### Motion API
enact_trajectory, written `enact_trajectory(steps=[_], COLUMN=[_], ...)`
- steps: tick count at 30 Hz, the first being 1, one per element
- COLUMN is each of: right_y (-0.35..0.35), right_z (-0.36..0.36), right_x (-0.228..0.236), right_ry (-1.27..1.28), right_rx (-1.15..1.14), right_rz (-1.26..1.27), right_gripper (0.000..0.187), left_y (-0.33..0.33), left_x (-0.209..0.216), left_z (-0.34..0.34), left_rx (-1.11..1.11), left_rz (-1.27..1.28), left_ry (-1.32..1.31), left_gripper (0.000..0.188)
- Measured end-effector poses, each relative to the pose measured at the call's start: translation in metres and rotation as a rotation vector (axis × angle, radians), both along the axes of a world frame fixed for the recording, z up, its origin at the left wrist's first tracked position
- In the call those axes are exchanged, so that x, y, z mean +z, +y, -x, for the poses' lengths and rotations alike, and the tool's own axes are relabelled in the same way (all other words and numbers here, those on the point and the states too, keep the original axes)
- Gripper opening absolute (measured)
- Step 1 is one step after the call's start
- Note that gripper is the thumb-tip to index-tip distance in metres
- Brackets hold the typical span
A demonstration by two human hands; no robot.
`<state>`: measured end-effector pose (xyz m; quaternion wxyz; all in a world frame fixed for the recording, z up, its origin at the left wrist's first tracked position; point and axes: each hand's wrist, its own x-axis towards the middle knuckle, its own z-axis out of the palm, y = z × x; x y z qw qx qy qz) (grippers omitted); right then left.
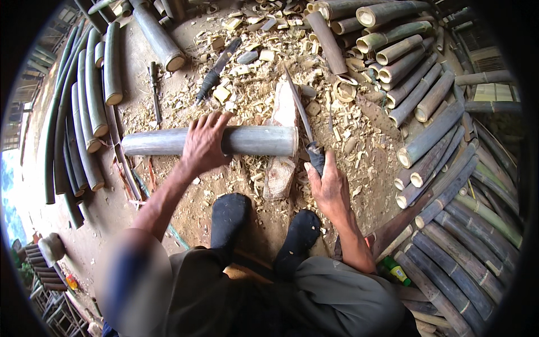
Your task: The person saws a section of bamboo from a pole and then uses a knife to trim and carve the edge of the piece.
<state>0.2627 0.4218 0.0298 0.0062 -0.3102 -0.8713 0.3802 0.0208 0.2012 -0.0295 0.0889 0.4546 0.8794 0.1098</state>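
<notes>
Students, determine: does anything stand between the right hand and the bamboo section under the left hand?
Only the knife that the right hand grips, beside the bamboo section's right end. Nothing else visible stands between them.

Left fingers (212, 119) clasp a bamboo tube (258, 140) over a wooden block (278, 181); right fingers (330, 162) grip a knife (301, 113).
</notes>
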Motion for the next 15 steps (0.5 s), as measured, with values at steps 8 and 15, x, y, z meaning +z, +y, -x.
enact_trajectory(steps=[8, 15], right_y=[0.005, -0.002], right_z=[0.005, 0.003], right_x=[-0.051, -0.006], right_ry=[-0.106, 0.127], right_rx=[0.085, 0.066], right_rz=[-0.112, -0.048], right_gripper=[0.027, 0.032], left_y=[0.012, 0.001], left_x=[0.004, -0.008], left_z=[0.011, 0.004], left_rx=[-0.028, 0.01], left_rz=[0.137, 0.047], left_ry=[-0.14, -0.068], left_gripper=[0.063, 0.069])
